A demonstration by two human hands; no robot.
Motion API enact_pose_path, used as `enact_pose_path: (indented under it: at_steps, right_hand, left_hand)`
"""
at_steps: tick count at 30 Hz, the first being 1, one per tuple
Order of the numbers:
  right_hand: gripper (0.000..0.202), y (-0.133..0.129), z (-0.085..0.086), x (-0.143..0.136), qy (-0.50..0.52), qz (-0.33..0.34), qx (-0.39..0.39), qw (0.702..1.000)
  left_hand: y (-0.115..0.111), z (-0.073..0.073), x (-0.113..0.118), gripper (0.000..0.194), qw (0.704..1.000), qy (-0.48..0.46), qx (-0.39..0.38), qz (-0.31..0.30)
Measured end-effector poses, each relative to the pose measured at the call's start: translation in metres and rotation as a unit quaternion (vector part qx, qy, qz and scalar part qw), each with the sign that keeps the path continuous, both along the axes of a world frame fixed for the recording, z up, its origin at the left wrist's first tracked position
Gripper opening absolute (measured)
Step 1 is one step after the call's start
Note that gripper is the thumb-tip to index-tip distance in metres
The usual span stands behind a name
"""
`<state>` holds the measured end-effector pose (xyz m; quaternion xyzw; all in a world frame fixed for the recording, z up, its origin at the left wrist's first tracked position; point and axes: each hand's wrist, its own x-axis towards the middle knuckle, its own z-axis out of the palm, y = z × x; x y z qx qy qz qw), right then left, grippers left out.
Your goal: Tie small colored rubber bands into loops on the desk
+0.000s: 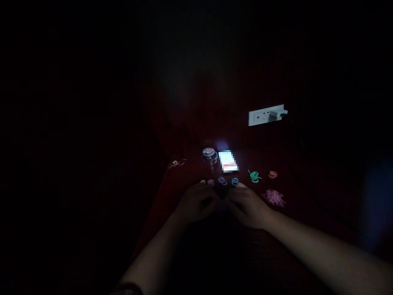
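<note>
Looking down from the head camera onto a very dark scene, lit mostly by a glowing phone screen (228, 161) lying flat on a dark reddish table (301, 221). Reaching in from the bottom edge, two bare forearms meeting near the middle of the table, knuckles almost touching. Resting the left hand (196, 203) palm down with fingers curled inward, too dim for telling whether anything is being pinched. Resting the right hand (247, 208) just beside it, fingers likewise bent and drawn in toward the gap between both hands, their contents too dark for telling. Lying just beyond the fingertips, a short row of small coloured rubber bands: a yellow band (203, 181), a pink band (210, 182), a purple band (222, 180) and a blue band (235, 181), the blue one nearly touching the right hand's fingertips. Sitting farther right, a green cluster of bands (254, 176), an orange band (272, 174) and a loose pink heap of bands (274, 197) near the right wrist. Standing just left of the phone, a small clear jar (209, 155) with a pale lid. Scattering near the table's far left corner, a few more small bands (176, 163). Hanging on the dark wall behind, a white power outlet (260, 116) with a white plug (278, 113) pushed into its right side.
</note>
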<state>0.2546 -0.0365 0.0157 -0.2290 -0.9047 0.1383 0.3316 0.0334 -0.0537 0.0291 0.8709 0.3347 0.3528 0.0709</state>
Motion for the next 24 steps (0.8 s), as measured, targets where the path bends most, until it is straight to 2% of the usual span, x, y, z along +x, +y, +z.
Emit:
enact_pose_path:
  at_steps: [10, 17, 24]
  right_hand:
    - [0.017, 0.0027, -0.0064, 0.0013, 0.018, -0.016, 0.009, 1.0]
    - [0.016, 0.0025, -0.0058, -0.0016, 0.02, -0.021, -0.01, 1.0]
    - [0.018, 0.0023, -0.006, 0.0004, 0.022, 0.0, 0.006, 1.0]
  left_hand:
    - [0.0022, -0.001, -0.0033, 0.006, 0.999, -0.022, 0.045, 0.013]
    - [-0.0004, -0.0011, 0.0046, 0.003, 1.0, -0.015, 0.015, -0.022]
    - [0.0005, -0.0021, 0.0021, 0.003, 1.0, -0.003, 0.005, -0.007]
